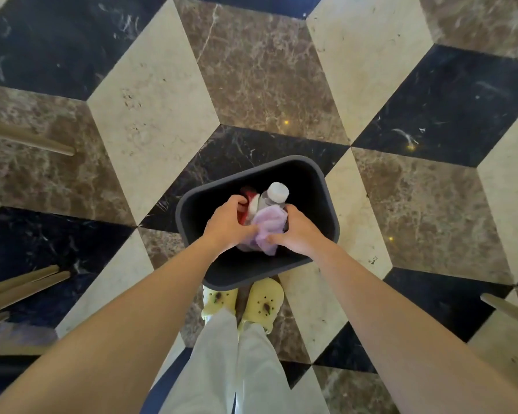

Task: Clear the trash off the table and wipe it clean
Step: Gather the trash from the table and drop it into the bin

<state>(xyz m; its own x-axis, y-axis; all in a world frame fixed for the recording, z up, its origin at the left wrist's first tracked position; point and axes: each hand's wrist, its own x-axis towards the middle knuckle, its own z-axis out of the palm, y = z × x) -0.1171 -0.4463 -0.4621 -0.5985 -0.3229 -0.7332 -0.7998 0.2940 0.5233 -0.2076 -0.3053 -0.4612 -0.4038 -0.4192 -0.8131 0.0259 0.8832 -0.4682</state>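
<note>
A dark grey trash bin (326, 186) stands on the floor just ahead of my feet. Both hands hover over its mouth with a bundle of trash between them. My left hand (226, 224) grips a red and white item (249, 201); what it is I cannot tell. My right hand (296, 233) curls round a clear plastic bottle (274, 194) with a white cap. A crumpled purple cloth (266, 227) sits between the two hands, pinched by both thumbs. The table is out of view.
The floor is marble in a cube pattern of cream, brown and black. Wooden furniture legs (27, 137) reach in from the left, further wooden legs (21, 285) lie lower left, and another wooden leg (506, 309) shows at the right. My yellow clogs (263, 303) stand right behind the bin.
</note>
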